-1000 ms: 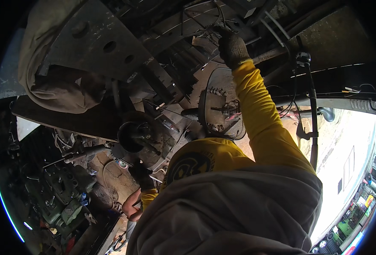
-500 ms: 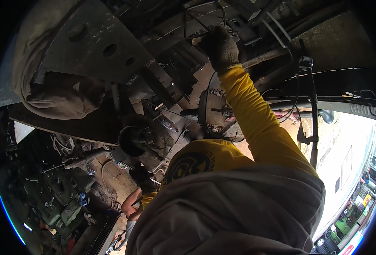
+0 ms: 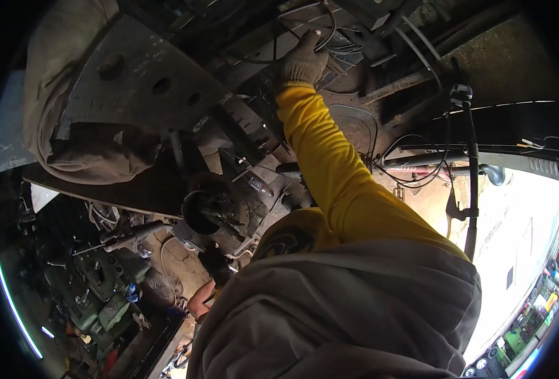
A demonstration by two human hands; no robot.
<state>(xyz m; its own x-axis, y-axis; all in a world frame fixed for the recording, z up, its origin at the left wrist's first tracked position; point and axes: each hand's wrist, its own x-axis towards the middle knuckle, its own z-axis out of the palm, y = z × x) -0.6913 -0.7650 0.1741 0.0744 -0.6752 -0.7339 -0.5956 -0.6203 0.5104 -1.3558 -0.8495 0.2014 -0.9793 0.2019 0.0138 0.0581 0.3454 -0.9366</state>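
Note:
My right hand (image 3: 303,63), in a knit work glove below a yellow sleeve, reaches far forward to the top of the view. Its fingers are closed at a black cable (image 3: 334,24) that loops past the fingertips; the exact grip is partly hidden. Thin dark rods or wires (image 3: 344,49) lie just right of it. Lower down, at the left of my body, my left hand (image 3: 215,260) sits in deep shade, dark gloved. A small pale piece shows beside it, but its fingers cannot be made out.
A large dark metal plate with holes (image 3: 147,82) and brown cloth (image 3: 96,161) fill the upper left. Dark machinery (image 3: 87,284) stands lower left. At right hangs a black bar with a brake lever (image 3: 454,205), beside looping cables and a grey pipe (image 3: 494,175).
My right hand has moved left and slightly upward, and its arm has swung left with it. A wheel rim seen beside the arm is now mostly covered. The left hand stays low.

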